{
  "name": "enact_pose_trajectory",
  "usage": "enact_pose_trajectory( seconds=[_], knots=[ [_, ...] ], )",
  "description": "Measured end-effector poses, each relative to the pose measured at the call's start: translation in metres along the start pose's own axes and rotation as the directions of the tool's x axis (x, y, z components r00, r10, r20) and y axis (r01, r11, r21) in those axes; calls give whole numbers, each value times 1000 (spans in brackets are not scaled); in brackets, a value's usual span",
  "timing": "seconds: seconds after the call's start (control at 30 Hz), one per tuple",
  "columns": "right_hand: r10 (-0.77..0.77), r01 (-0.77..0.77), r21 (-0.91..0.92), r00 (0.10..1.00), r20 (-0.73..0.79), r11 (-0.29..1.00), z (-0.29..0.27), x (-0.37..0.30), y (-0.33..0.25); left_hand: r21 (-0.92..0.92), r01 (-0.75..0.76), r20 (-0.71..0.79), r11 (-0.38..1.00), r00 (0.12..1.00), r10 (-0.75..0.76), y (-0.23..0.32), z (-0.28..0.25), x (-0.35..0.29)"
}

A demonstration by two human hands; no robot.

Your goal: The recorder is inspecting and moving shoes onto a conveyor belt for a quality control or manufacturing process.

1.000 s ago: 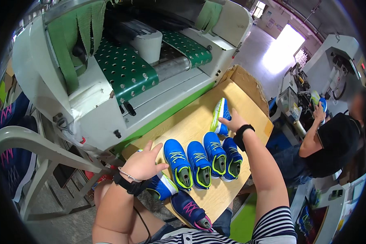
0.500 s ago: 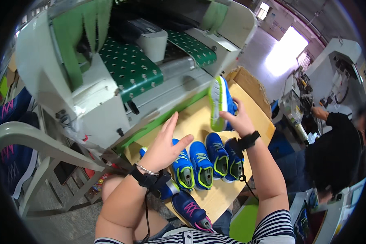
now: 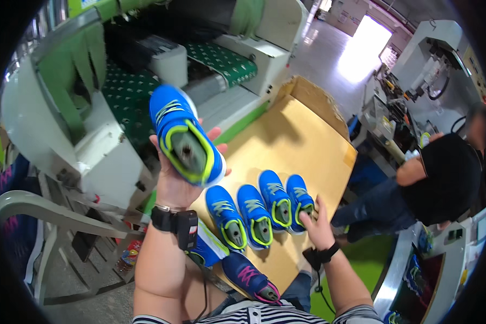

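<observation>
My left hand [image 3: 179, 181] holds a blue sneaker [image 3: 184, 137] with lime-green lining up in front of the machine; its opening faces me and my fingers reach round behind it. My right hand [image 3: 319, 228] closes at the heel of another blue sneaker [image 3: 298, 194], the rightmost of a row on the tan board. Beside that one stand three more blue sneakers, the nearest in line being this middle one [image 3: 275, 197]. A further blue shoe [image 3: 209, 245] lies on its side, partly hidden by my left wrist. Below it rests a navy sneaker [image 3: 248, 275] with pink laces.
Beyond the board [image 3: 299, 143] stands a machine with a green dotted conveyor belt [image 3: 218, 62] and hanging green strips. A torn cardboard edge [image 3: 313, 97] rises at the board's far end. A person [image 3: 443, 178] in black works at right. A curved grey frame [image 3: 54, 202] is at left.
The lifted blue sneaker has passed from my right hand to my left and now shows its opening instead of its sole. My right hand has come down to the row's right end.
</observation>
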State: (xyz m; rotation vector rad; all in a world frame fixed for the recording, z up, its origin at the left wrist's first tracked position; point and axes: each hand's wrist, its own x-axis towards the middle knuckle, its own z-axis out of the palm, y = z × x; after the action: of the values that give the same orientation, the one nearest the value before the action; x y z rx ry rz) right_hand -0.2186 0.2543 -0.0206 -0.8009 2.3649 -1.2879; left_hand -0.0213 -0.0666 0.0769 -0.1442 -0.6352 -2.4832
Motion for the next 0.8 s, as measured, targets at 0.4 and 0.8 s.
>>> enact_pose_trajectory(
  seconds=[0.4,0.8],
  knots=[
    [86,-20,323,978,-190,946,45,-27,2,56,-289,-259,956,920,293,4,-18,6],
    [147,20,547,954,-260,837,14,0,0,125,-254,-112,959,957,268,34,-23,-13]
  ],
)
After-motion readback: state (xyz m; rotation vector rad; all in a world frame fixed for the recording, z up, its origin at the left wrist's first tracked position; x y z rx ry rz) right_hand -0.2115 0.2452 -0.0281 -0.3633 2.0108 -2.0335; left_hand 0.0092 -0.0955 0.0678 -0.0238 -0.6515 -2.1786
